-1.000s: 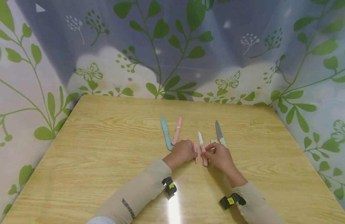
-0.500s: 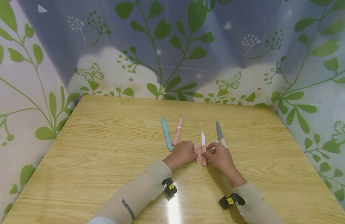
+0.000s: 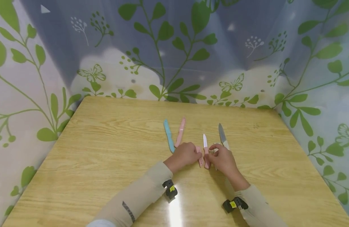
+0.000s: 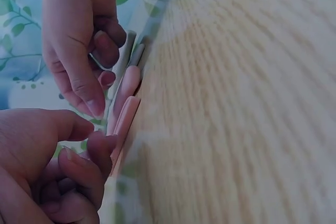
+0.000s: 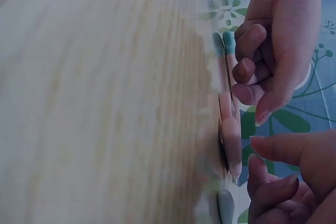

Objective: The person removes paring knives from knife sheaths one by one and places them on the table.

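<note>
A small pink-handled knife (image 3: pixel 205 142) lies on the table with its pale blade pointing away. Close on its left is a pink blade sheath (image 3: pixel 201 162), partly covered by my left hand (image 3: pixel 185 154). The fingers of that hand are loosely bent, their tips at the sheath. My right hand (image 3: pixel 222 158) hovers over the pink handle (image 5: pixel 231 148), thumb and fingers bent and not closed round it. Beyond the right hand lies a larger knife (image 3: pixel 222 133) with a cream handle. A pale sheath beside it is mostly hidden by that hand.
Left of the hands lie a blue knife-shaped piece (image 3: pixel 168 135) and a pink one (image 3: pixel 180 132), their near ends almost meeting. The wooden table (image 3: pixel 106 135) ends at a leaf-patterned curtain (image 3: pixel 174 63) at the back and sides.
The pink-handled knife has swung from a slant to nearly straight. The pink sheath has shifted slightly toward me and to the right beneath the left fingers. Both hands have barely moved.
</note>
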{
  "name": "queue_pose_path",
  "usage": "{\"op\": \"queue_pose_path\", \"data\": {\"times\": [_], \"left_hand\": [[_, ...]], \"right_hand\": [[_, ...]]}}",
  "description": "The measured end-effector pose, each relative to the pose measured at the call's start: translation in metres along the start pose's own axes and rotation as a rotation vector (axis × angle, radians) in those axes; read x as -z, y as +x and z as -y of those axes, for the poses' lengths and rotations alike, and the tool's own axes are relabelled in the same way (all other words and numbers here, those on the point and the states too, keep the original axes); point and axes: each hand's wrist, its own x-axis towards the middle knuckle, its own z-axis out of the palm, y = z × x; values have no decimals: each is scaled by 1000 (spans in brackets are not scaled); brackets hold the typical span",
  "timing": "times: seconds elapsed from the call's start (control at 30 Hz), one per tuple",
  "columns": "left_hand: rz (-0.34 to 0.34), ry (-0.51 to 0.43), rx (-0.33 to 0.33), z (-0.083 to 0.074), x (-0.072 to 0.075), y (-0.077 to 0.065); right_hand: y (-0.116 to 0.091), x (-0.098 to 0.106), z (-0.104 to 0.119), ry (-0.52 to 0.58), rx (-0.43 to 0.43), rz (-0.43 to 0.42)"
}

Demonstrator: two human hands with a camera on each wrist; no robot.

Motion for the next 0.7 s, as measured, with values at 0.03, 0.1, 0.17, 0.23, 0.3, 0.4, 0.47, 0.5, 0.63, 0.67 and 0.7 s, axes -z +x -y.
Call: {"op": "queue_pose_path", "data": {"times": [0.03,0.1,0.17,0.23,0.3,0.4,0.47,0.5,0.63,0.67,0.7], "left_hand": [[-2,3,4,0,1,0],[1,4,6,0,3,1],[-4,6,6,1,5,2],[-12,8,7,3,8,4],[-25,7,2,6,11,6],[-36,32,-10,11,16,10],[-57,52,-23,14,21,13],[-63,69,-25,15,24,14],[-77,94,2,19,37,18],[-69,99,14,21,40,19],[-69,102,27,22,43,20]], "right_hand": [[0,0,1,-2,7,-5],[-1,1,1,-3,17,-11],[-1,0,3,1,32,-13],[0,-1,6,8,58,-10],[1,-2,9,11,83,-11],[3,-4,16,2,108,-4],[5,-5,22,-12,114,-1],[6,-6,25,-20,118,1],[9,-9,36,-24,115,35],[10,-10,39,-27,122,43],[11,-11,42,-33,126,47]]}}
